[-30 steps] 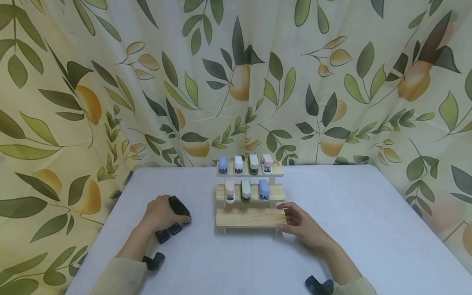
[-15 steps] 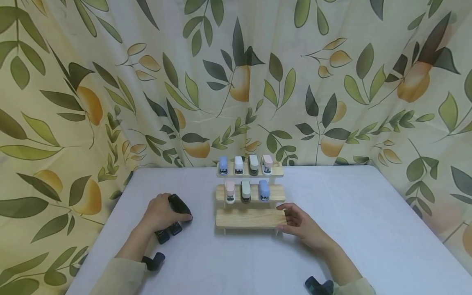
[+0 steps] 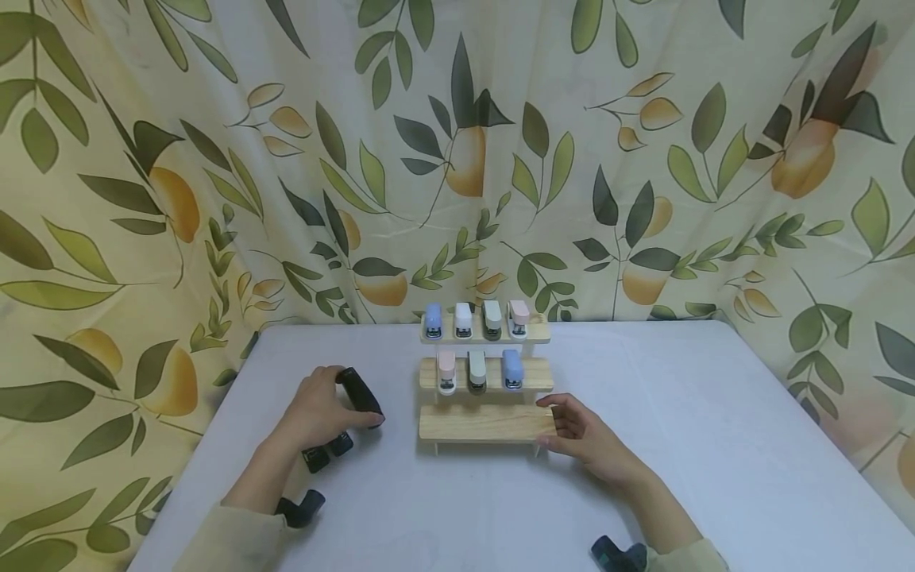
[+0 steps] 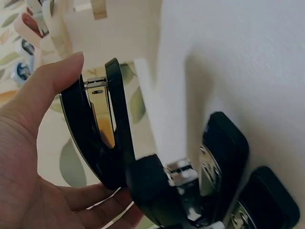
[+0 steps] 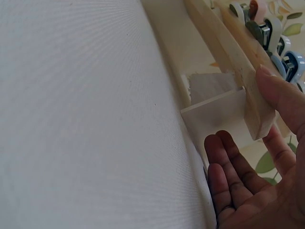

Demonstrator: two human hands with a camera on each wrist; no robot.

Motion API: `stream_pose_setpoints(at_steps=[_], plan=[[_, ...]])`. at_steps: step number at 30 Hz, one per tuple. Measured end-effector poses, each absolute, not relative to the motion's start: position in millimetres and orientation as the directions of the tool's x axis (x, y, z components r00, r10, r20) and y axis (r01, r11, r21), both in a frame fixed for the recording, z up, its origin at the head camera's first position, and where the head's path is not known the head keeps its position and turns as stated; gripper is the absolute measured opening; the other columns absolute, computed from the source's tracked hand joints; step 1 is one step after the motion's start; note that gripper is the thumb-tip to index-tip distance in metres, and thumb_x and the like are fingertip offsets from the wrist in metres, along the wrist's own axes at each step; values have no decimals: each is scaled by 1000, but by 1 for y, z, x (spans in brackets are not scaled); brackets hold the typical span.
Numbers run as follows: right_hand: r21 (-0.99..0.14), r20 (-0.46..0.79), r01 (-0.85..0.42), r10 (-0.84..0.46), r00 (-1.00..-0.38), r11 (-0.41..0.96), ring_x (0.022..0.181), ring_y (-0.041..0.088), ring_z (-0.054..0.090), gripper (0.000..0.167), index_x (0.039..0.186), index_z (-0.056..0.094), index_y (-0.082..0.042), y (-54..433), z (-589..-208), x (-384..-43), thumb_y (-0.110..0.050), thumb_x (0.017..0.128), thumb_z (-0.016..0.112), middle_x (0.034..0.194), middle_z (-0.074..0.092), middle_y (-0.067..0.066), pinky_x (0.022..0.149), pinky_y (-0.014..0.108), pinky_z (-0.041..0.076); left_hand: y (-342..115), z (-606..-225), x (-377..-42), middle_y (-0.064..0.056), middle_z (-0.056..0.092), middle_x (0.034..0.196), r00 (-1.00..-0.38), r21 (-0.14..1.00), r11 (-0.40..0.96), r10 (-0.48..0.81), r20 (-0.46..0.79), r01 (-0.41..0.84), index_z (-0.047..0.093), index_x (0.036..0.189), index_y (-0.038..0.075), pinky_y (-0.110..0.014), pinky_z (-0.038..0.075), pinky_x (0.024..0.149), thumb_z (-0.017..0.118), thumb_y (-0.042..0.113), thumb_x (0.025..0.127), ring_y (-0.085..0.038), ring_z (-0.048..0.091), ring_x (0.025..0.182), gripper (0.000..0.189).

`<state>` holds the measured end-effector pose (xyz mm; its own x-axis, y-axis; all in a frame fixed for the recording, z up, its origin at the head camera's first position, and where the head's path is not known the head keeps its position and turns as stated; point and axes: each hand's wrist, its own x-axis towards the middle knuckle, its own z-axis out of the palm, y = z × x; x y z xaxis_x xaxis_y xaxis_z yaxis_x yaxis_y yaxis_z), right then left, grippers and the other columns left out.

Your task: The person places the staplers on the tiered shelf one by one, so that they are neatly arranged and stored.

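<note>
My left hand (image 3: 318, 413) holds a black stapler (image 3: 360, 397) between thumb and fingers, apart from the table in the left wrist view. There, the thumb (image 4: 71, 69) lies at one end of the stapler (image 4: 78, 131) and the fingers at the other. Beneath the hand, two more black staplers (image 3: 327, 453) lie close together, partly hidden. My right hand (image 3: 586, 437) grips the right end of the bottom plank of a three-tier wooden display stand (image 3: 486, 423). In the right wrist view, its thumb (image 5: 271, 88) presses the plank's edge (image 5: 255, 114).
Several small staplers in blue, white, green and pink line the top tier (image 3: 476, 326). A pink stapler (image 3: 446, 372), a green one (image 3: 476, 372) and a blue one (image 3: 511, 369) stand on the middle tier. A fruit-patterned curtain (image 3: 457, 159) hangs behind the white table (image 3: 679, 397).
My left hand has moved slightly right, and the black stapler has come up and right, away from the two other black staplers. My right hand keeps its place on the stand.
</note>
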<state>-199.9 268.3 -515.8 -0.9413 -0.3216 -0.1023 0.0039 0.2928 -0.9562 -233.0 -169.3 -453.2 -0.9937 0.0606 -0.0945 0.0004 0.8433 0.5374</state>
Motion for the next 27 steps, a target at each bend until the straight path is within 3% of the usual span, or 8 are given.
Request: stream_pose_setpoints(at_steps=[11,27], plan=[[-955,-103,1,-326,-940,297,119,30,60,63,144,47,-10,269,-515,-200,-23,92,80,142,54,24,94,24,55,-158,-444,-223,-24,41,159,-991,544,839,77,-106,7,39,155,3,-68,45,108,88,72,63,-44,41,143,124],[-953,-120,20,-317,-941,301,122,30,60,66,145,46,-10,268,-513,-200,-25,91,81,144,53,24,95,23,54,-140,-436,-207,-12,43,160,-989,597,801,120,-84,46,42,155,13,-66,43,111,85,81,56,-37,40,147,128]])
